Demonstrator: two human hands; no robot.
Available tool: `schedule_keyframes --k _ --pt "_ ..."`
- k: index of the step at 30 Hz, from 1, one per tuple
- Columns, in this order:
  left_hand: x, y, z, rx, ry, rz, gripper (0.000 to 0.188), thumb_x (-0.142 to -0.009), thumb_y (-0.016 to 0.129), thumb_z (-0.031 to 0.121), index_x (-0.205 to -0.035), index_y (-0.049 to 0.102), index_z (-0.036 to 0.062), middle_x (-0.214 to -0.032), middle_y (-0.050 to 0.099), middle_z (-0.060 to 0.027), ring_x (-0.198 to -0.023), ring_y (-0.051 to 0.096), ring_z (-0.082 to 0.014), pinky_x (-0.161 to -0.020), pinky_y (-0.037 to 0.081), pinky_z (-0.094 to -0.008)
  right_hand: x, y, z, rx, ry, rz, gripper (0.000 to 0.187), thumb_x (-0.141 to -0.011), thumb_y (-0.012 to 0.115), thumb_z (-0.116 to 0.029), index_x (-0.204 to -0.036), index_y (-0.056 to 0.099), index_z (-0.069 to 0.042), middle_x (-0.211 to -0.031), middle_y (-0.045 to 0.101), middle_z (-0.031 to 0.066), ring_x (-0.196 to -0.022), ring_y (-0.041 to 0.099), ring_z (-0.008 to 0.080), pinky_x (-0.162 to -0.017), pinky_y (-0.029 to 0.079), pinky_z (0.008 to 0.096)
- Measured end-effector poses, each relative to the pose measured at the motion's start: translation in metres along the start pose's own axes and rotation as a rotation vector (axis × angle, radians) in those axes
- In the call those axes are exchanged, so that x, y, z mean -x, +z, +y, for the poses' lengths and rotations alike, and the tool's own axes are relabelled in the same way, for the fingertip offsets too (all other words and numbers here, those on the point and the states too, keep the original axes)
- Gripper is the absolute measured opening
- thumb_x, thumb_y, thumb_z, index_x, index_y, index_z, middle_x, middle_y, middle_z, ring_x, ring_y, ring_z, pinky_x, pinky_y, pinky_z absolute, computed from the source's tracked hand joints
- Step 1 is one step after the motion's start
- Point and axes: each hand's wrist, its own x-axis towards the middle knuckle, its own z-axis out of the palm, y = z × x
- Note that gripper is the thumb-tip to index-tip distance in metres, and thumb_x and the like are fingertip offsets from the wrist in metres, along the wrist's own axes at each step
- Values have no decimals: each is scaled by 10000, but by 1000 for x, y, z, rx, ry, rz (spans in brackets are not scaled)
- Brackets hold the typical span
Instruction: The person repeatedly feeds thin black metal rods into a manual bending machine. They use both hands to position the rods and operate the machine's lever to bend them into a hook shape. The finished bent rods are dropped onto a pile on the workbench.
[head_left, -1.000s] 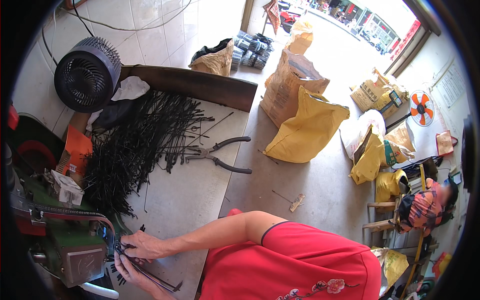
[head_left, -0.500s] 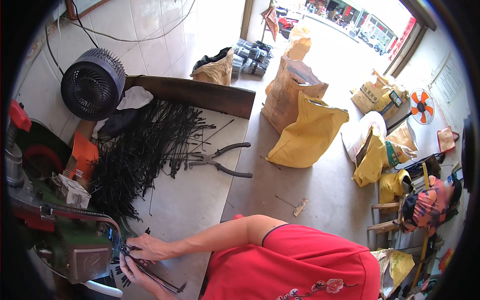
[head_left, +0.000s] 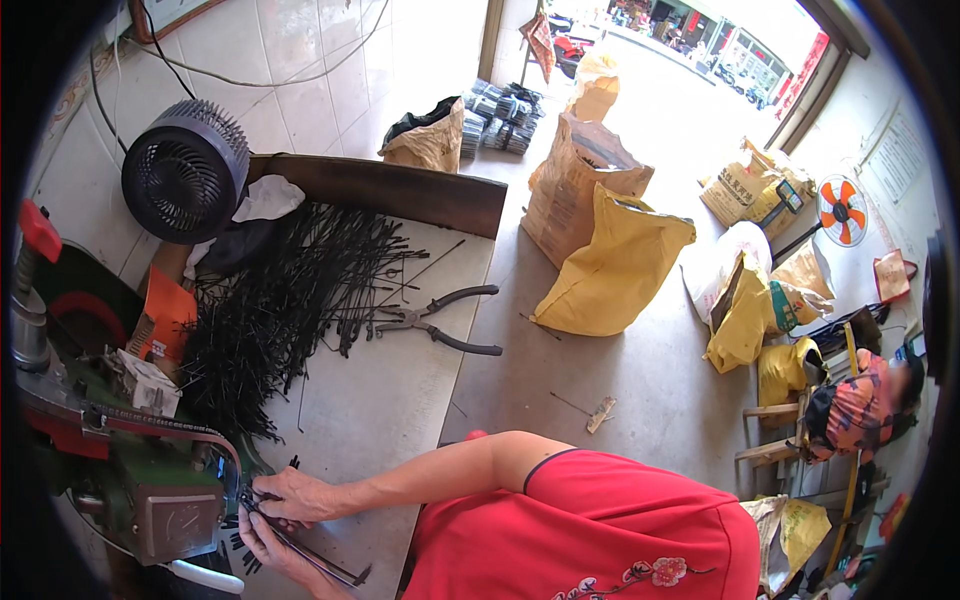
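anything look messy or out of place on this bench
Mostly the black ties: a loose heap fanned across the table, strands pointing every way, some reaching the pliers, which lie open. A few short bits are scattered near the hands, which hold thin black strands by the green machine. Nothing looks broken.

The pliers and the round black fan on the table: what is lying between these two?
In the head view, a big heap of thin black strips spreads across the table between the pliers and the fan.
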Motion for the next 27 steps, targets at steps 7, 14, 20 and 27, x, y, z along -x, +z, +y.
schedule_keyframes --k 7,14,20,27 --pt "-1 -2 -2 5 2 -14 307 -948 545 257 -1189 543 67 -802 526 3 -645 447 -63 -534 340 -198 0 0 0 -11 9 -1 172 -887 476 -149 -892 491 23 -578 582 74 -430 578 166 -371 483 282" --pt "-1 -2 -2 -5 10 -20 311 -951 542 256 -1192 540 61 -802 527 0 -641 448 -67 -533 341 -201 -1 1 3 -15 2 3 166 -887 467 -144 -882 484 21 -573 577 73 -433 579 165 -375 487 283" --pt "0 -1 -1 -15 10 -2 310 -953 540 260 -1191 539 61 -790 524 -2 -637 451 -68 -532 343 -201 -2 2 5 -4 -21 7 166 -882 471 -143 -877 485 23 -578 582 72 -443 590 169 -379 488 283" --pt "-2 -3 -4 -18 15 7 309 -954 537 260 -1192 538 62 -784 521 0 -636 448 -66 -532 339 -201 -3 2 7 7 -18 9 179 -881 472 -149 -872 498 28 -586 593 74 -449 596 169 -380 491 282"
